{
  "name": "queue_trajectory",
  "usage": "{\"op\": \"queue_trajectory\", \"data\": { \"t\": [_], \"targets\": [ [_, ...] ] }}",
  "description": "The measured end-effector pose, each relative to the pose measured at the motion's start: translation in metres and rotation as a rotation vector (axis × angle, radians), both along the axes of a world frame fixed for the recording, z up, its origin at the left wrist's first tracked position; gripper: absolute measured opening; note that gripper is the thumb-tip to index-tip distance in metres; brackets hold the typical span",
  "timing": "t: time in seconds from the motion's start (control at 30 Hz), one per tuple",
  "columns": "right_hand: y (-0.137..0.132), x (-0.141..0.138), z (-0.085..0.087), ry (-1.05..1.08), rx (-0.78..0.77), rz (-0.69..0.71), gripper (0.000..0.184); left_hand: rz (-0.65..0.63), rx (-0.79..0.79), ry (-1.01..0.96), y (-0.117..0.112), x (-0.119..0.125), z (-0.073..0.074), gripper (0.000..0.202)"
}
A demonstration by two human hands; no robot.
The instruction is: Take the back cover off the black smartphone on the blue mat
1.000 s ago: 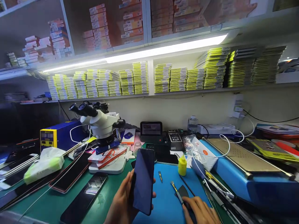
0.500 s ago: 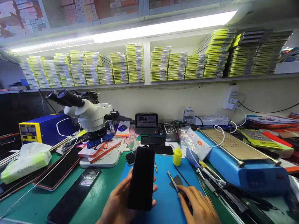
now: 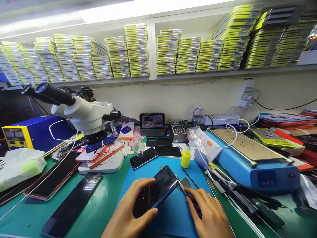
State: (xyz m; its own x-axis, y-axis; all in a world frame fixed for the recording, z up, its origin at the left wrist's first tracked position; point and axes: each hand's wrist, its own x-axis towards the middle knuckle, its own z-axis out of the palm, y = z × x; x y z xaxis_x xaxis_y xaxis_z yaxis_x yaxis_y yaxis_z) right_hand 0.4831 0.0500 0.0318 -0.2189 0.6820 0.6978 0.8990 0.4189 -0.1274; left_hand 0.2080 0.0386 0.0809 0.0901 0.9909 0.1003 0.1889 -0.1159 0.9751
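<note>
A dark smartphone (image 3: 158,190) is tilted above the blue mat (image 3: 138,170), its glass catching the light. My left hand (image 3: 131,205) grips it by both long edges, fingers on the far side and thumb on the near side. To the right, my right hand (image 3: 208,211) rests low over the mat with its fingers closed on a slim tool (image 3: 182,188) with a grey handle; the tool's tip is partly hidden behind the phone. A dark flat pointed piece (image 3: 185,182) lies beside the tool. A yellow bottle (image 3: 185,158) stands beyond them.
Several phones lie about, including one phone (image 3: 143,158) at the mat's far edge and another (image 3: 73,203) at left. A microscope (image 3: 86,115) stands back left. On the right are a blue heating plate (image 3: 260,175) and a row of pens and tools (image 3: 223,191).
The phone has gone from nearly upright to a slanted, lower position, and my left hand now holds it from above by its edges. My right hand stays at the tool. The view has tipped downward.
</note>
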Motion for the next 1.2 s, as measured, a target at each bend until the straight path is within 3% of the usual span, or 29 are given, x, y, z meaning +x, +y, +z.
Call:
{"op": "queue_trajectory", "data": {
  "t": [0.17,0.3,0.47,0.67,0.83,0.9,0.97,1.1,1.2],
  "targets": [
    [-0.005,-0.004,0.001,0.023,-0.035,-0.025,0.023,-0.061,0.043,0.204,0.004,-0.004,-0.013,0.058],
    [-0.005,-0.006,0.001,0.041,-0.061,-0.037,0.015,-0.093,0.027,0.209,0.004,-0.008,-0.020,0.061],
    [-0.006,-0.006,0.002,0.063,-0.058,-0.025,0.019,-0.035,-0.057,-0.055,-0.003,0.000,-0.015,0.058],
    [-0.004,-0.002,0.006,0.140,-0.024,0.037,0.034,-0.135,-0.166,-0.513,0.003,0.012,-0.018,0.098],
    [-0.014,-0.007,0.015,0.314,-0.002,0.136,0.028,-0.127,-0.189,-0.616,0.001,0.016,-0.020,0.096],
    [-0.021,-0.017,0.019,0.412,-0.090,0.214,0.026,-0.112,-0.174,-0.600,-0.001,0.018,-0.019,0.093],
    [-0.027,-0.033,0.025,0.526,-0.244,0.296,0.036,-0.087,-0.131,-0.540,-0.003,0.019,-0.017,0.089],
    [-0.023,-0.065,0.035,0.748,-0.536,0.455,0.058,-0.018,0.019,-0.300,-0.007,0.019,-0.010,0.068],
    [-0.016,-0.075,0.038,0.892,-0.667,0.589,0.069,-0.025,0.079,-0.123,-0.006,0.012,-0.004,0.058]
  ]
}}
